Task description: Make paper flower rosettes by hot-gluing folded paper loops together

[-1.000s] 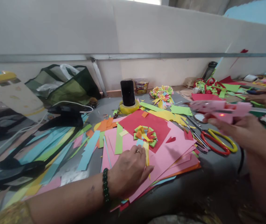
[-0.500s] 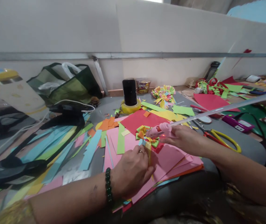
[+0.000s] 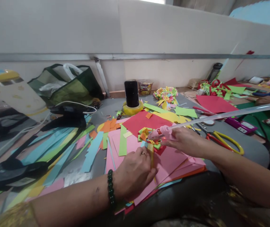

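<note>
My right hand (image 3: 184,140) is closed round a pink glue gun (image 3: 162,133); a long clear glue stick (image 3: 220,115) runs out of its back to the right. Its nozzle is over a small cluster of green, yellow and orange paper pieces (image 3: 143,134). Just below the cluster, my left hand (image 3: 135,173), with a ring and a dark bead bracelet, has its fingers curled round a yellow paper strip (image 3: 151,154). Beneath both lie pink sheets (image 3: 170,162) and a red sheet (image 3: 135,122).
A phone (image 3: 131,93) leans upright in a yellow tape roll (image 3: 133,108). Behind are a cup (image 3: 145,88) and a multicoloured paper flower ball (image 3: 165,94). Scissors (image 3: 228,142) and a purple device (image 3: 240,125) lie right. Paper strips (image 3: 51,148) and a green bag (image 3: 66,85) are left.
The right hand and glue gun have shifted very slightly, and the glue stick's far end is a little lower. The left hand has hardly moved.
</note>
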A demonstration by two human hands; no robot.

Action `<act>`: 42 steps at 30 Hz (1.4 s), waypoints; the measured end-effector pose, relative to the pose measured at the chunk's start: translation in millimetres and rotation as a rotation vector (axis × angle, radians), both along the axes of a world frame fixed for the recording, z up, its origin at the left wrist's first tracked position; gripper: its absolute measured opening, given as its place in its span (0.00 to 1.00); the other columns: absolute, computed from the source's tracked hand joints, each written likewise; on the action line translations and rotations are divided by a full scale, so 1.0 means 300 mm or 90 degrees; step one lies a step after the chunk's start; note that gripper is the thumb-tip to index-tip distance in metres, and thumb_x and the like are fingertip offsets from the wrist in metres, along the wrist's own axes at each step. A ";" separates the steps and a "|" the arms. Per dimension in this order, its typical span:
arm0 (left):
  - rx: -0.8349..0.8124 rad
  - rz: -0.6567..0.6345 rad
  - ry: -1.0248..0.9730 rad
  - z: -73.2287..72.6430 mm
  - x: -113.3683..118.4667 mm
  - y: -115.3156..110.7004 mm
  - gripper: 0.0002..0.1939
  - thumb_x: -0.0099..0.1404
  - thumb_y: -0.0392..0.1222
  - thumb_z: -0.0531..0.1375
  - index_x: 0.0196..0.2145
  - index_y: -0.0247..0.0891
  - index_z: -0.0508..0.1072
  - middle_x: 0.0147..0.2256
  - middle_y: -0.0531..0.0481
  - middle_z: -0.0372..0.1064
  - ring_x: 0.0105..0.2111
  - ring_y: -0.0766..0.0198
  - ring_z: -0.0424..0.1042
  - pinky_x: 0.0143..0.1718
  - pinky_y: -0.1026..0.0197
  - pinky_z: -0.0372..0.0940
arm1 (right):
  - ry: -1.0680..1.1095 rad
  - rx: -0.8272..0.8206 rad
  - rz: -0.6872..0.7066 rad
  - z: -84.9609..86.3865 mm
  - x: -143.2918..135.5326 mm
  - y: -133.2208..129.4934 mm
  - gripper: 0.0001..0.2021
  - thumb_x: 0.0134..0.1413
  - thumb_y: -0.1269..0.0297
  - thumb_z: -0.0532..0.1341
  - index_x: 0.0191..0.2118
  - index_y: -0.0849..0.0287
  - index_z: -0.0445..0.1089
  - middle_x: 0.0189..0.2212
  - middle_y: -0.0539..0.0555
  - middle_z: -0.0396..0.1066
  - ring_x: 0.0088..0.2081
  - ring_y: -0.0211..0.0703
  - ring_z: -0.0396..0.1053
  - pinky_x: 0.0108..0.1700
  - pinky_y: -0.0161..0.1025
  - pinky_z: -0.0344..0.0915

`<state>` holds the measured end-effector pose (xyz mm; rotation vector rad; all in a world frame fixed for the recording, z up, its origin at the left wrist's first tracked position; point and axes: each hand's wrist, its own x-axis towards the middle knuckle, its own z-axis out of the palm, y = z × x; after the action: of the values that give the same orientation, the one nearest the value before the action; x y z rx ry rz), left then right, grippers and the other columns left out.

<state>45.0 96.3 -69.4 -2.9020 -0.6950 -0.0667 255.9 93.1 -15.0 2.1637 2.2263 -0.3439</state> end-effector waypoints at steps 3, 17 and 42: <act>-0.011 0.004 0.002 0.002 0.000 -0.001 0.15 0.75 0.45 0.51 0.46 0.33 0.73 0.41 0.37 0.74 0.38 0.50 0.72 0.33 0.51 0.72 | 0.012 0.014 0.003 -0.002 0.003 0.000 0.25 0.62 0.40 0.56 0.27 0.57 0.68 0.21 0.51 0.67 0.24 0.40 0.61 0.28 0.36 0.52; -0.033 0.023 0.001 0.007 0.002 -0.003 0.15 0.74 0.46 0.52 0.42 0.33 0.73 0.39 0.38 0.74 0.38 0.51 0.71 0.35 0.53 0.71 | 0.019 -0.020 0.009 0.015 -0.006 -0.008 0.23 0.63 0.44 0.56 0.24 0.56 0.67 0.17 0.49 0.62 0.22 0.40 0.60 0.28 0.36 0.51; -0.075 0.051 -0.003 0.013 0.004 -0.004 0.16 0.73 0.48 0.56 0.45 0.32 0.76 0.43 0.35 0.76 0.42 0.48 0.75 0.38 0.50 0.74 | 0.591 0.295 -0.305 0.083 0.167 -0.089 0.30 0.24 0.31 0.70 0.17 0.55 0.64 0.16 0.50 0.63 0.21 0.38 0.59 0.22 0.36 0.55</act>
<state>46.2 95.0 -65.4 -2.9826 -0.8419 -0.0229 306.0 66.3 9.8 3.3045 2.2288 -1.1479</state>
